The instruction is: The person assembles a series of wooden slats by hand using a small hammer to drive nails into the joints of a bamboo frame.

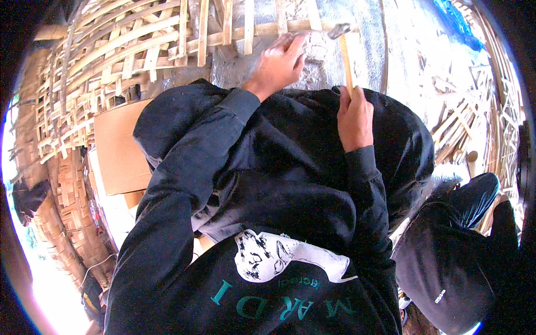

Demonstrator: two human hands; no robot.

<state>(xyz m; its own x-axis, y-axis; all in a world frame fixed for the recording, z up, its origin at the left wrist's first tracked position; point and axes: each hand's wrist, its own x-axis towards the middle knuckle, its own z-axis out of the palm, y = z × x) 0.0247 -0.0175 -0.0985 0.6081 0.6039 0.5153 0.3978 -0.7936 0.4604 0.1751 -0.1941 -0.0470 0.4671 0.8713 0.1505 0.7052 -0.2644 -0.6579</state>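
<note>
My right hand is wrapped round the light wooden handle of a hammer. Its metal head is raised just beyond my knees, to the right of my left hand. My left hand is closed with fingers drawn together, close to the near edge of a bamboo lattice. Anything pinched in those fingers is too small or hidden to make out. A crosswise bamboo strip runs just past my left fingertips, with several upright strips crossing it. Beneath lies a shiny silvery sheet.
A cardboard piece stands by my left knee. Woven bamboo panels line the left side. At right are a pile of bamboo strips and a blue plastic sheet. Another person in dark clothing sits close at lower right.
</note>
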